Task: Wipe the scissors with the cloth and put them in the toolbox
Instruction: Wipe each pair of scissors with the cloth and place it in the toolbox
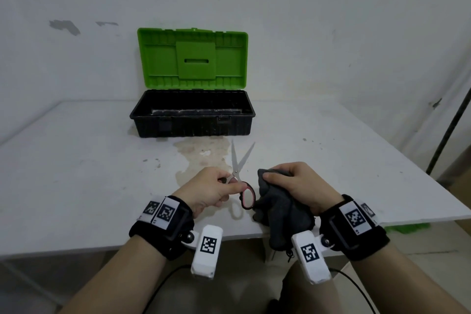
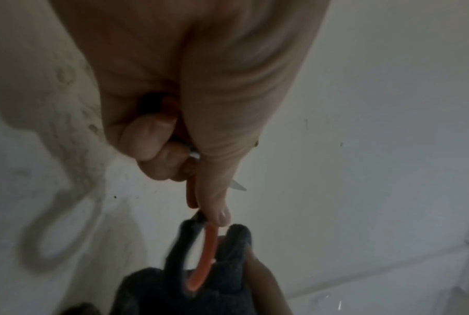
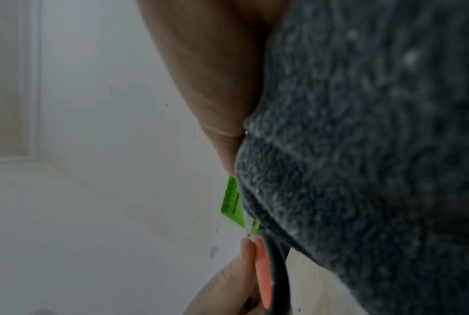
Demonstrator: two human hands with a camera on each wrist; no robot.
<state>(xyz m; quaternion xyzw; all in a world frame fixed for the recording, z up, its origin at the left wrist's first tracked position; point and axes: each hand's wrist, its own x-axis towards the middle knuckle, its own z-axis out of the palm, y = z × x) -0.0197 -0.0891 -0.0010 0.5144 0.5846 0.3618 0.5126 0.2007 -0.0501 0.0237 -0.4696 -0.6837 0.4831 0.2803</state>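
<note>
My left hand (image 1: pixel 216 187) grips the scissors (image 1: pixel 240 163) by one handle loop, the blades spread apart and pointing away toward the toolbox. The other loop (image 1: pixel 248 197), black with a red lining, hangs free beside the cloth. In the left wrist view the curled fingers (image 2: pixel 152 145) wrap the handle, and the free red loop (image 2: pixel 205 262) touches the cloth (image 2: pixel 228 283). My right hand (image 1: pixel 295 185) clutches the dark grey cloth (image 1: pixel 277 209) just right of the scissors. The cloth (image 3: pixel 376 149) fills the right wrist view. The toolbox (image 1: pixel 192 116), a black base with a green lid (image 1: pixel 192 58), stands open at the back.
The white table (image 1: pixel 76 173) carries a brownish stain (image 1: pixel 201 153) in front of the toolbox. Its near edge runs just under my wrists, and its right edge slants away. A dark pole (image 1: pixel 451 122) leans at the far right. The wall stands close behind the toolbox.
</note>
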